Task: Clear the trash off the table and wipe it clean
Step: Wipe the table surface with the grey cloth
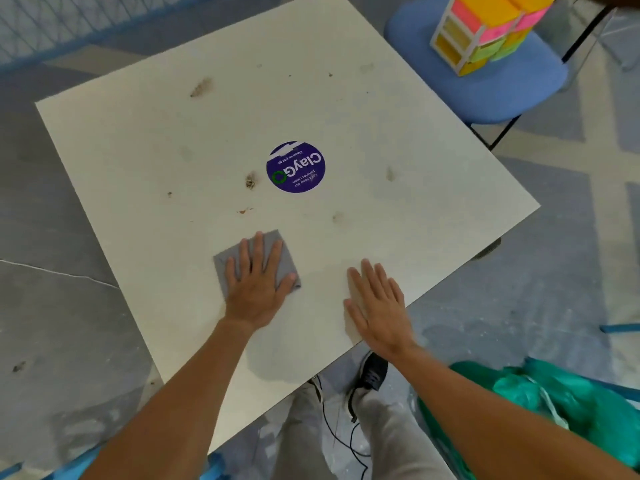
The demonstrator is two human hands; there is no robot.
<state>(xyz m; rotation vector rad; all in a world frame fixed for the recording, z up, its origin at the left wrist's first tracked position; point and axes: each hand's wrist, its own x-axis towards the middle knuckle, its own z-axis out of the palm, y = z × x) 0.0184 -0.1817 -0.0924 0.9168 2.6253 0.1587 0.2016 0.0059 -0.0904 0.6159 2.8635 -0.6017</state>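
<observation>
Stains (201,87) and sticker (295,167) lie beyond left hand (256,289), fingers (258,247) spread on cloth (288,263); right hand's (381,313) fingers (369,275) straight.

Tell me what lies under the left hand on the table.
A grey cloth lies flat under the left hand, pressed onto the white table. The tabletop beneath the cloth is covered and cannot be seen.

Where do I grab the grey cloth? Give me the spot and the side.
Probably its right edge, pinched from the right: the cloth lies flat on the table, the left hand covers its middle, and the free right hand is nearest there.
</observation>
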